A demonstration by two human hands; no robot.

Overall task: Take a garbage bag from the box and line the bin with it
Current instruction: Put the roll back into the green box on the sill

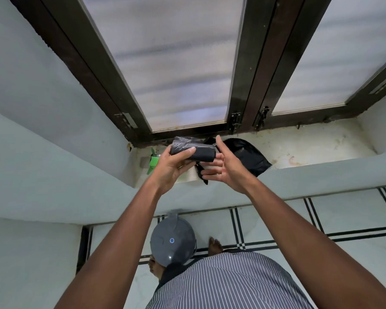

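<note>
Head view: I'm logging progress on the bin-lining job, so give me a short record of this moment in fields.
left hand: grips roll of garbage bags
right hand: open, fingers at the roll's end
loose black bag: lies on window ledge
bin: on floor below, grey lid shut
green item: on ledge, left of hands; unclear what
lining: not yet started

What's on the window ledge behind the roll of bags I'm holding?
Behind the roll of bags, a crumpled black plastic bag lies on the window ledge, with a green item at the left. Both hands cover the ledge directly below.
</note>
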